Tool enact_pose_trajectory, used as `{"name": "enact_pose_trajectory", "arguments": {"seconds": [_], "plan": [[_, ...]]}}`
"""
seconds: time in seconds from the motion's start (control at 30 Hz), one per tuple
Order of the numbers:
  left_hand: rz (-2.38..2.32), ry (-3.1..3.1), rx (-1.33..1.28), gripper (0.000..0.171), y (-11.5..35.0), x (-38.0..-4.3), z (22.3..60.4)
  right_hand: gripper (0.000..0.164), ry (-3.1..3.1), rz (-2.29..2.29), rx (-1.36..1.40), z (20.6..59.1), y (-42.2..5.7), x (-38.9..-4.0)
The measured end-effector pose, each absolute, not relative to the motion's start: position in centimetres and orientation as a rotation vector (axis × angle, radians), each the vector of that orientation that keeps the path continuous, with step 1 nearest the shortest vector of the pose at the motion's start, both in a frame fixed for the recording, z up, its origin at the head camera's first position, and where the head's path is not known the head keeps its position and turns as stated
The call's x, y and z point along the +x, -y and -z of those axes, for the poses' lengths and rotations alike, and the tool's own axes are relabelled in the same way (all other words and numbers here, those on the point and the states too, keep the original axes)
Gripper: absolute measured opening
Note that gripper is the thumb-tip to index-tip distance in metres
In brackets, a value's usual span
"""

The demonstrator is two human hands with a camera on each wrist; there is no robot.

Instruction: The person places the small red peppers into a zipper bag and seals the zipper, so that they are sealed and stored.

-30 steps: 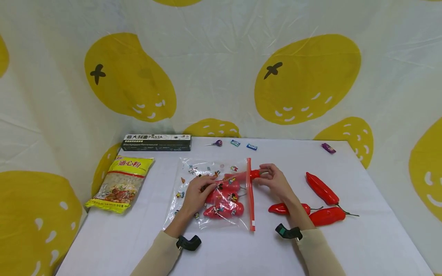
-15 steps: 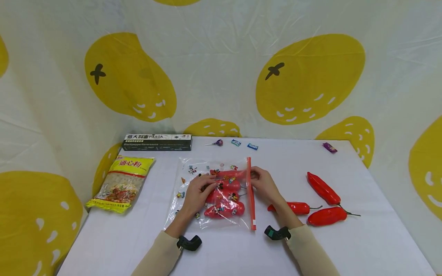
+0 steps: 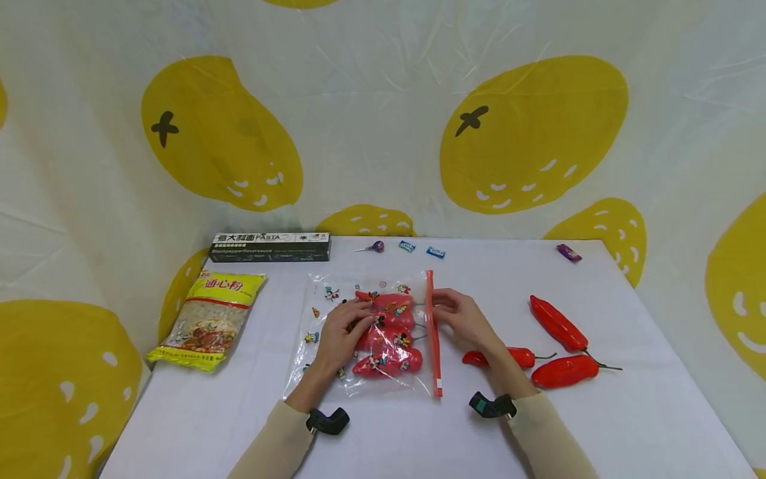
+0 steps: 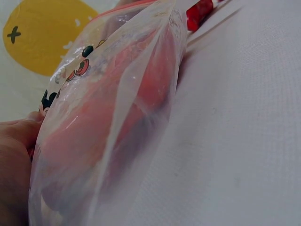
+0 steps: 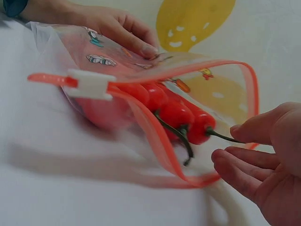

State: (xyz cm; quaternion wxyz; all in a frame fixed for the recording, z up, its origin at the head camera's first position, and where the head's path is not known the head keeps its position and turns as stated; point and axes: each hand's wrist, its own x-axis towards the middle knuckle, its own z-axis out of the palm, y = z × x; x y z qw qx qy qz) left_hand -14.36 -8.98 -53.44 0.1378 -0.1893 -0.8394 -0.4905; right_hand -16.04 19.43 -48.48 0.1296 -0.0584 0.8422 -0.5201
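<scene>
A clear zip bag (image 3: 323, 293) with cartoon prints and a red zip edge lies in the middle, holding several red chili peppers (image 5: 176, 115). My left hand (image 3: 341, 337) is over the bag and pinches its upper film, as the right wrist view shows. Its mouth gapes in that view, with the white slider (image 5: 89, 84) at the near end. My right hand (image 3: 463, 320) is at the mouth, thumb and fingers apart around the stem (image 5: 225, 137) of the farthest pepper. That pepper's body lies inside the bag.
Three loose red peppers (image 3: 559, 324) lie on the right of the white table (image 3: 634, 426). At the left are a bag of macaroni (image 3: 215, 316) and a pasta box (image 3: 269, 247). A lollipop (image 3: 376, 247) and wrapped candies (image 3: 435, 252) line the back.
My right hand has moved left to the bag's mouth, and the pepper it held has slid fully inside. My left hand has stayed on the bag.
</scene>
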Motion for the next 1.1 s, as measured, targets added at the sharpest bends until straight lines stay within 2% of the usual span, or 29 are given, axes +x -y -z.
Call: {"name": "enact_pose_trajectory", "arguments": {"seconds": [0.2,0.63,0.87,1.1], "plan": [[1.436,2.447,-0.511,0.015,8.9,-14.3,53.4,0.049,-2.578,1.411,-0.22,47.1,-23.0,-14.6],[1.45,2.431,-0.513,0.016,8.9,-14.2,53.5,0.056,-2.733,1.014,-0.132,44.9,-31.0,-9.6],[1.42,2.421,-0.498,0.016,9.0,-14.2,53.5,0.059,-2.727,0.866,-0.167,44.6,-33.2,-8.1],[1.451,2.415,-0.498,0.017,8.9,-14.2,53.4,0.05,-2.716,0.758,-0.204,45.2,-33.4,-8.1]]}}
